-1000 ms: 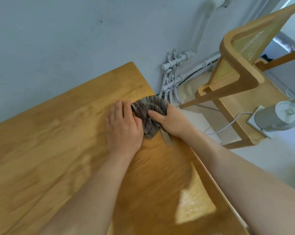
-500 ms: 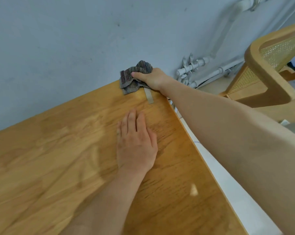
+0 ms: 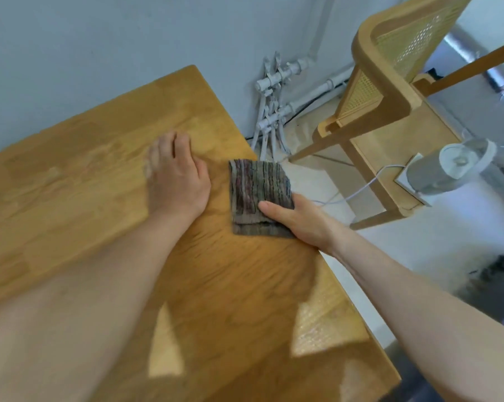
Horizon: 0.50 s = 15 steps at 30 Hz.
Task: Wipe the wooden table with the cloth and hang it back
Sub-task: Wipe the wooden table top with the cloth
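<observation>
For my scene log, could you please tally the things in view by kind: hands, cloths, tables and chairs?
hands: 2 (left hand, right hand)
cloth: 1
wooden table: 1
chair: 1
Total: 5

Wooden worktop (image 3: pixel 71 198), far edge against grey wall, right edge free. Sunlit patches on near part. Lying on it: striped folded cloth (image 3: pixel 256 192) at right edge, far corner overhanging; left grip (image 3: pixel 176 181) flat on wood just left of cloth, not touching it; right grip (image 3: pixel 300 221) at edge, thumb on cloth, fingers hidden.
</observation>
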Each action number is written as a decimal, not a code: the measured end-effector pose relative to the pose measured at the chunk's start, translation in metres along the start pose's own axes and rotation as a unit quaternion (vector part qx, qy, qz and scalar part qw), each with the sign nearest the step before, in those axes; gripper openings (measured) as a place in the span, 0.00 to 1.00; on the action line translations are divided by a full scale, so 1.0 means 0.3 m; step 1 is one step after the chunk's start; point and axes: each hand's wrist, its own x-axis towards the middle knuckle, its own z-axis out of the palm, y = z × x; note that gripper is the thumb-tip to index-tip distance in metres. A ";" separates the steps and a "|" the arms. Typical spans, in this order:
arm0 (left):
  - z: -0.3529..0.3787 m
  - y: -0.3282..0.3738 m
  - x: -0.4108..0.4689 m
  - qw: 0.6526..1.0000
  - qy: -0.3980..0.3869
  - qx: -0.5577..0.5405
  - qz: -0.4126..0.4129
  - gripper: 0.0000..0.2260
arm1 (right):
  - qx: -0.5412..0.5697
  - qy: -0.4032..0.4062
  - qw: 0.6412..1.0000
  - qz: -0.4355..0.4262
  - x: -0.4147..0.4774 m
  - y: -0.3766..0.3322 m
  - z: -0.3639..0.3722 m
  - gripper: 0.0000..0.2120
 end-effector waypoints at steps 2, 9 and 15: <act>0.006 0.006 -0.009 1.000 0.006 0.002 -0.006 0.19 | 0.006 -0.010 0.999 0.033 -0.150 0.111 -0.020 0.10; 0.013 0.030 -0.043 0.999 -0.023 0.006 -0.033 0.22 | 0.007 -0.013 0.990 0.141 -0.533 0.334 -0.046 0.20; 0.013 0.172 -0.456 0.986 -0.101 0.029 0.126 0.25 | -0.017 0.034 0.997 0.069 -0.264 0.135 -0.003 0.08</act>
